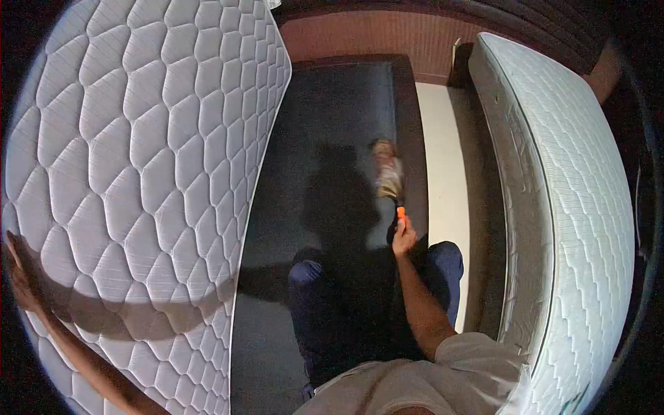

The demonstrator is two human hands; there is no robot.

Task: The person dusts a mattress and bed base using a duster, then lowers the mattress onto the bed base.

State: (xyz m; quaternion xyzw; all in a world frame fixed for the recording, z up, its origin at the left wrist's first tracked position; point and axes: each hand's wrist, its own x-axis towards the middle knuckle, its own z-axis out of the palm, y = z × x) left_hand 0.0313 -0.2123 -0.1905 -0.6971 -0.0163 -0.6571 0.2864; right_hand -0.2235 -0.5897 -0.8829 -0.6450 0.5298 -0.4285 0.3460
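My right hand (404, 236) is closed around the orange and black handle of a duster (387, 168). The duster's brown and tan head is blurred and lies over the dark bed base (346, 104), near its right edge. At the far left, my left hand (22, 273) rests against the quilted face of a grey-white mattress (166, 131), fingers stretched out. This mattress stands tilted up along the left side of the base.
A second white mattress (574, 173) lies at the right on its own base. Between the two beds runs a strip of pale floor (446, 166). A brown headboard (360, 34) closes off the far end. My knees (308, 277) are at the near part of the dark base.
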